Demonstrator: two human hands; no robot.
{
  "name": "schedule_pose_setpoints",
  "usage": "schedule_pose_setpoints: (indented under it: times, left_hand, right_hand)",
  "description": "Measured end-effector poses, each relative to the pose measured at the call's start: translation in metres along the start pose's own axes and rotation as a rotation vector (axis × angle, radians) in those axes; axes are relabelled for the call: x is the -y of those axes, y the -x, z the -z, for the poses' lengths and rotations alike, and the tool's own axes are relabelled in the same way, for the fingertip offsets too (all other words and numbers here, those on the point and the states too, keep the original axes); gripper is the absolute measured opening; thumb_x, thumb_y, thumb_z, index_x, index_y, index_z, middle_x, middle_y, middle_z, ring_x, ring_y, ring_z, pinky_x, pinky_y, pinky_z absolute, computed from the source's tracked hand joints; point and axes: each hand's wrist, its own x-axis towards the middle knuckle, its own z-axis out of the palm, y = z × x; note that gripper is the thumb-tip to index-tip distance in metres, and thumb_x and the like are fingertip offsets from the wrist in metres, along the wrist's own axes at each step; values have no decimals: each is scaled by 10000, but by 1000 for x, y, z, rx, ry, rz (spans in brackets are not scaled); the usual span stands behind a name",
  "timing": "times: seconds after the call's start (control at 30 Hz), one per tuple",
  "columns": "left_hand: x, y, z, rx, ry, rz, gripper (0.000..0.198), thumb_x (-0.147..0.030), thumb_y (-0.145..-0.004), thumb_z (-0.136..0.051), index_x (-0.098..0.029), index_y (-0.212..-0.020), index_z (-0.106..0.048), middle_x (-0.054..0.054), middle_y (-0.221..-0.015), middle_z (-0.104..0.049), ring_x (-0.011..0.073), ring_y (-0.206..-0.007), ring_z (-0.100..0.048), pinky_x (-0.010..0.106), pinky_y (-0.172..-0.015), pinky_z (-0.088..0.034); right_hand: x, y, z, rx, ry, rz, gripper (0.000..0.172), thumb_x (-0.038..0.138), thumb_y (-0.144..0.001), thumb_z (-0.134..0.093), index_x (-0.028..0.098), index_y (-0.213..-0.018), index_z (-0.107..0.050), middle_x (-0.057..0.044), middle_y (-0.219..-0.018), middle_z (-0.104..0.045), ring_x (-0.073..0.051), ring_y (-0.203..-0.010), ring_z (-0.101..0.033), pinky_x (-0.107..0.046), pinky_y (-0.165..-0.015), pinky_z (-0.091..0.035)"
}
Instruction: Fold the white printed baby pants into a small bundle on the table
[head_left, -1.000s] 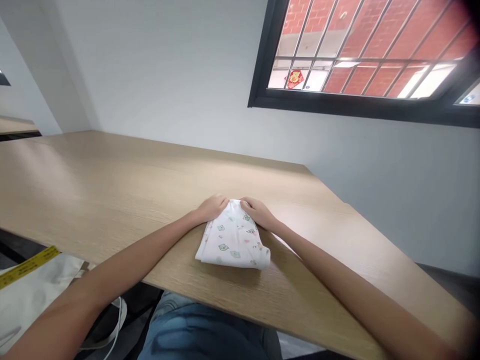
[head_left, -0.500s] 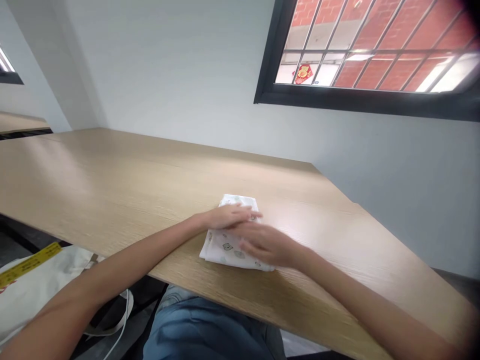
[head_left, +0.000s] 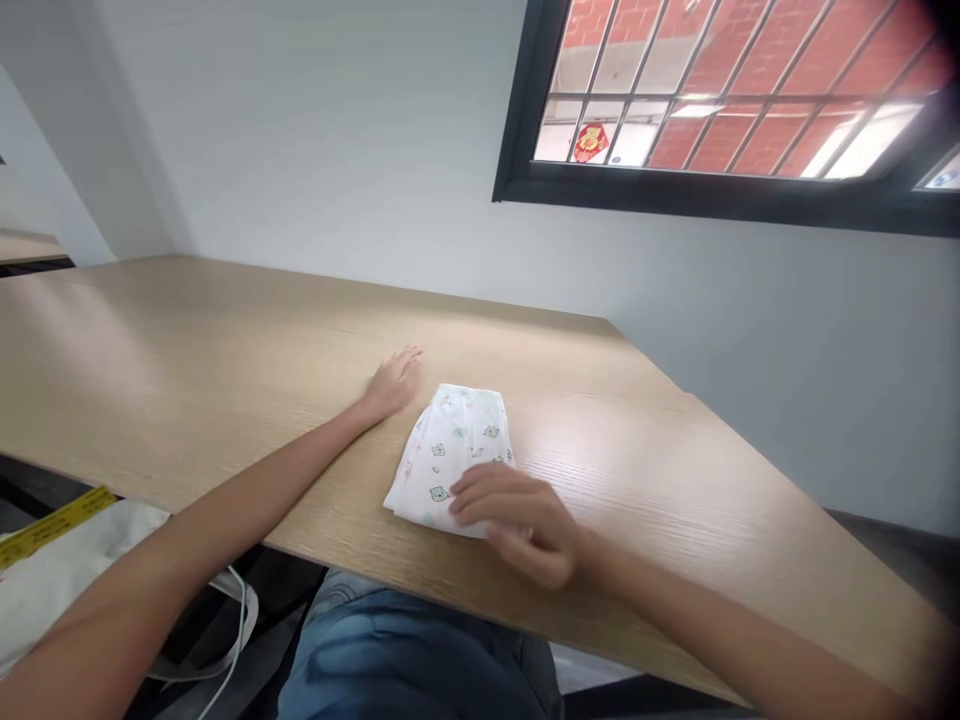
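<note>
A folded white cloth (head_left: 457,440), printed with small green animal faces, lies flat on the wooden table (head_left: 300,350) in front of me. It narrows toward its far end. To its left, my left hand (head_left: 395,382) lies on the table, fingers stretched out, apart from the cloth and holding nothing. My right hand (head_left: 521,515) is over the cloth's near right corner with its fingers loosely bent and apart. Nothing is in its grasp; whether the fingertips touch the cloth I cannot tell. That corner is partly hidden by the hand.
A white bag (head_left: 82,570) with a yellow strip (head_left: 56,525) is at the lower left, below the table edge. Behind the table stands a pale wall (head_left: 337,150) with a dark-framed, barred window (head_left: 697,190). My legs in blue denim (head_left: 412,650) are under the near edge.
My hands, which overlapped on the cloth, have parted. The left moved off it to the left and away from me; the right drew back toward the near corner. More of the cloth shows.
</note>
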Motion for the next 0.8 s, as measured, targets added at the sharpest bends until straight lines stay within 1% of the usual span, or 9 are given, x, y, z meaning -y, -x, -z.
schedule_pose_setpoints:
  times: [0.1,0.2,0.33,0.43,0.53,0.6,0.67,0.73,0.8]
  left_hand:
    - [-12,22,10,73,17,-145,427,-334,-925,-263,-169,-1279,-434,57,-1435,-276,178,-1326,-214,362,-1094,-144]
    - [-30,47,21,276,17,-367,385,-395,-887,-408,-265,-1237,-496,-1,-1456,-215,195,-1338,-181,376,-1097,-114]
    - [-45,82,36,603,-6,-522,631,-518,-864,-407,-271,-1401,-188,46,-1465,-165,225,-1347,-136,430,-1089,-114]
    - [-52,113,46,651,-40,-485,1032,-688,-663,-548,-218,-1420,-27,106,-1472,-51,310,-1344,-65,495,-1073,-119]
    - [-58,143,52,617,-39,-493,1131,-672,-573,-637,-192,-1422,-65,134,-1469,-34,349,-1337,-47,535,-1058,-125]
    - [-60,154,53,572,12,-490,956,-551,-658,-647,-208,-1412,-168,119,-1464,-130,321,-1336,-125,511,-1063,-151]
    - [-61,154,54,537,117,-429,625,-395,-763,-595,-243,-1329,-379,71,-1398,-344,261,-1287,-304,439,-1072,-192]
    - [-61,144,54,527,274,-287,317,-316,-836,-499,-245,-1133,-580,23,-1205,-569,215,-1133,-498,367,-1026,-289]
    - [-61,129,53,525,449,-102,278,-365,-861,-449,-205,-956,-656,13,-1016,-657,213,-962,-583,328,-905,-398]
  right_hand:
    - [-20,7,14,-65,239,-53,219,203,-833,-402,192,-972,-571,-94,-946,-623,-210,-961,-550,-404,-866,-426]
    - [-35,12,21,69,383,-164,314,275,-822,-465,181,-1116,-527,-123,-1144,-536,-253,-1110,-446,-460,-962,-330]
    - [-36,15,19,213,406,-348,428,350,-865,-432,183,-1259,-436,-130,-1298,-426,-257,-1235,-320,-462,-1024,-254]
    - [-22,20,16,316,383,-399,545,447,-862,-435,161,-1321,-370,-145,-1380,-334,-270,-1296,-225,-468,-1040,-229]
    - [-2,30,12,404,340,-397,834,606,-745,-537,153,-1386,-255,-165,-1440,-206,-325,-1326,-111,-516,-1041,-188]
    - [10,37,10,422,301,-379,980,664,-641,-603,169,-1398,-225,-169,-1446,-183,-351,-1323,-98,-535,-1038,-169]
    - [17,41,10,415,264,-356,1034,653,-580,-654,181,-1396,-227,-166,-1439,-207,-355,-1318,-124,-532,-1041,-161]
    - [19,41,11,390,236,-337,995,581,-582,-689,173,-1381,-258,-162,-1414,-272,-342,-1306,-185,-517,-1056,-134]
    - [18,37,12,322,196,-343,854,491,-627,-690,168,-1336,-341,-149,-1354,-380,-325,-1266,-292,-497,-1066,-129]
